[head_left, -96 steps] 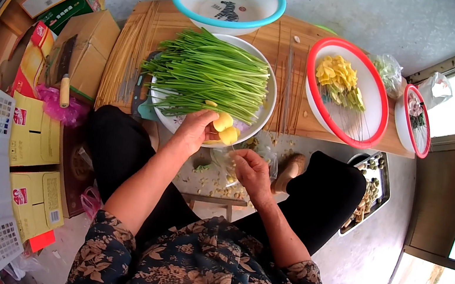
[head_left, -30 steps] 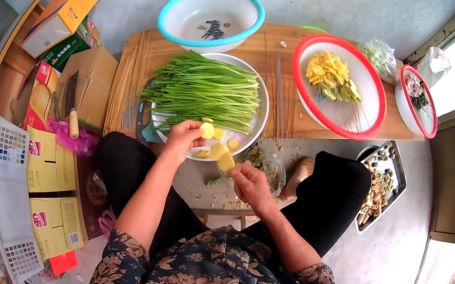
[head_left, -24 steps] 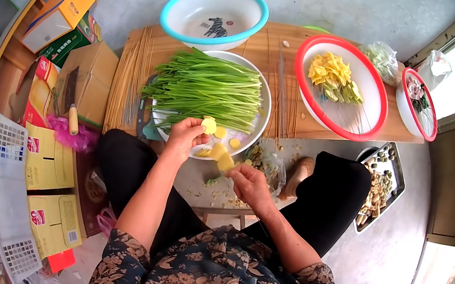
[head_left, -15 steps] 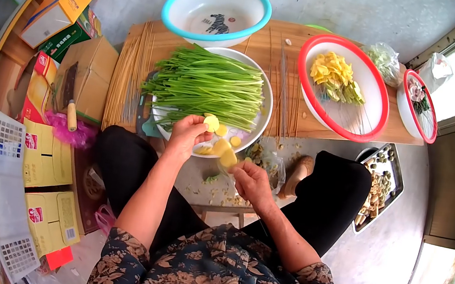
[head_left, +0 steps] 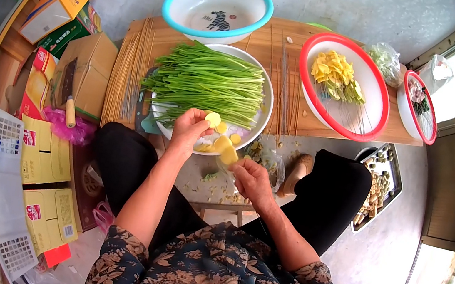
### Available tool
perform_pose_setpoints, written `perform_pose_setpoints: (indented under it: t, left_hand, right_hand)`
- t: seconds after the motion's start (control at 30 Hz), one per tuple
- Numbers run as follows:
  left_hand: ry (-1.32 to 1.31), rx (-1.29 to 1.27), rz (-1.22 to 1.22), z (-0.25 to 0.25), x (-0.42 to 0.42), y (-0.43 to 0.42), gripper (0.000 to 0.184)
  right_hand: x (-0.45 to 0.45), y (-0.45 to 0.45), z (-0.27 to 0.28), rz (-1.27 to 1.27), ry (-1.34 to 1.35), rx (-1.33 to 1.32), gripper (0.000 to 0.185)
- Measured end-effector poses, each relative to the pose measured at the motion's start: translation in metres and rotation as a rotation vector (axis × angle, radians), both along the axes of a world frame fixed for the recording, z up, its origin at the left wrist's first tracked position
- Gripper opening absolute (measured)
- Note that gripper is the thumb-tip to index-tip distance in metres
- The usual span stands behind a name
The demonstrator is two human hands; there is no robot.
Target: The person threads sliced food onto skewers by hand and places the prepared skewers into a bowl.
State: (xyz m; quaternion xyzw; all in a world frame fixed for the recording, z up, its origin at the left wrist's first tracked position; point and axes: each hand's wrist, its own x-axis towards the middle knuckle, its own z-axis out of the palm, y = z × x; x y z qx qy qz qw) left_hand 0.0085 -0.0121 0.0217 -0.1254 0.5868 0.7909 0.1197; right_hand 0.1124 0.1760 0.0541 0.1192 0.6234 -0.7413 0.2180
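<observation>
My left hand (head_left: 189, 131) pinches a round yellow slice, apparently potato (head_left: 213, 119), over the near edge of the white plate (head_left: 268, 98). Just right of it, my right hand (head_left: 253, 180) is closed on a skewer, its shaft mostly hidden by the fingers. Yellow potato slices (head_left: 229, 155) sit at the skewer's far end, in front of the plate's rim. More loose slices (head_left: 235, 139) lie on the plate's near side. A thick pile of green garlic chives (head_left: 209, 85) covers most of the plate.
Behind stands a blue-rimmed basin (head_left: 168, 8). To the right, a red-rimmed basin (head_left: 383, 116) holds skewered yellow slices. Bare skewers (head_left: 124, 78) lie on the wooden table's left. A knife (head_left: 70, 99) rests by cardboard boxes. A tray of mushrooms (head_left: 378, 186) is on the floor.
My left hand has shifted very slightly up with its slice. The right hand keeps hold of the skewer almost in place; the view has moved a little.
</observation>
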Motion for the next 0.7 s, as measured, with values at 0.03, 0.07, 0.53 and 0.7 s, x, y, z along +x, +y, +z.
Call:
perform_pose_setpoints:
  t: [0.03, 0.07, 0.53, 0.7]
  left_hand:
    - [0.0, 0.001, 0.001, 0.002, 0.0, 0.001, 0.01]
    - [0.033, -0.068, -0.015, 0.005, 0.0, 0.001, 0.008]
    - [0.254, -0.309, -0.129, 0.001, -0.003, 0.001, 0.009]
    - [0.218, -0.214, -0.142, 0.009, -0.004, 0.0, 0.01]
  right_hand:
    - [0.0, 0.0, 0.0, -0.001, 0.0, -0.003, 0.017]
    - [0.0, 0.0, 0.001, 0.0, -0.001, -0.002, 0.017]
    - [0.003, -0.001, -0.006, -0.037, 0.1, 0.043, 0.016]
    - [0.001, 0.004, -0.005, -0.074, -0.034, -0.202, 0.012]
